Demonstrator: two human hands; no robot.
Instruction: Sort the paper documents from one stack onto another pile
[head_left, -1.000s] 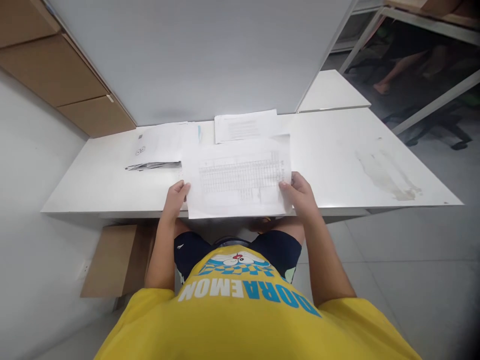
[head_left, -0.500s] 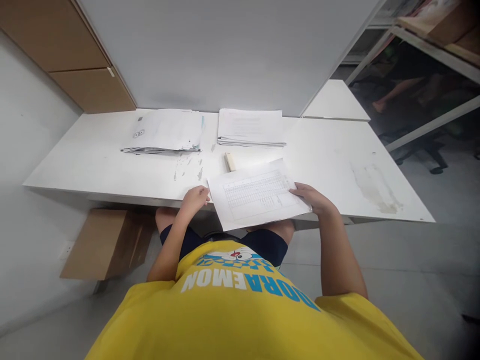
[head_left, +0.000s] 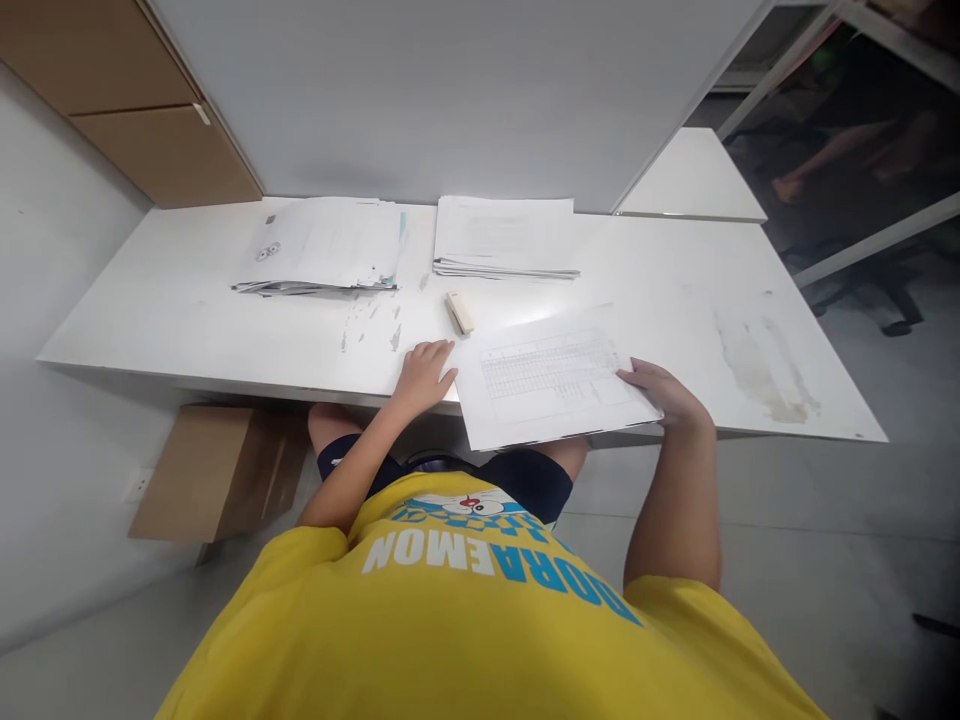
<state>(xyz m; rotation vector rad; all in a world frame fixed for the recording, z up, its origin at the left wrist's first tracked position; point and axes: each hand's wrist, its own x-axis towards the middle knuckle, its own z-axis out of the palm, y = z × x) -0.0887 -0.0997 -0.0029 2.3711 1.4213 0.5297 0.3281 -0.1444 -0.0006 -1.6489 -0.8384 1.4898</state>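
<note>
Papers [head_left: 517, 418], print [head_left: 536, 370] illegible, gripped by R hand [head_left: 667, 394]; L hand [head_left: 424, 378] empty, nr stapler [head_left: 459, 313]

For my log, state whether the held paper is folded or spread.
Spread: the paper shows its printed grid open, with no fold visible.

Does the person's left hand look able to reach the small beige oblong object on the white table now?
Probably yes: the left hand looks empty, the small beige oblong object lies just ahead of it, and the printed white paper is to the right, not between them.
</note>
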